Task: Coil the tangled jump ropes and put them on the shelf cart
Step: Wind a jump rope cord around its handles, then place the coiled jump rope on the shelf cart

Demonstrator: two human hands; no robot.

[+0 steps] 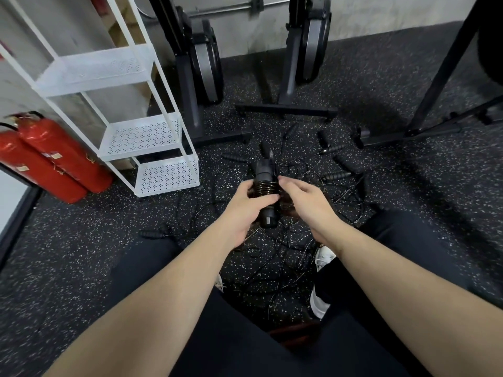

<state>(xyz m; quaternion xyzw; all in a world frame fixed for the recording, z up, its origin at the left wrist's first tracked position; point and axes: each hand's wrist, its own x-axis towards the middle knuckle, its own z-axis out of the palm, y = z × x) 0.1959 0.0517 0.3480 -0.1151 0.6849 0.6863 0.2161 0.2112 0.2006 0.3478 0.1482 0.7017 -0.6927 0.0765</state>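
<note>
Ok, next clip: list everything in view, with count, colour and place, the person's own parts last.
coiled rope bundle: one, black, held between both hands, cord wound round its handles.
loose jump ropes: several, count unclear, black, tangled on the floor.
shelf cart: one, white, three perforated shelves, left of the ropes.
fire extinguishers: two, red, far left, by the cart.
exercise machines: two, black and grey, by the back wall.
floor: black, speckled.
shoes: white, partly hidden.
left hand: grips the bundle.
right hand: fingers at the coil.
</note>
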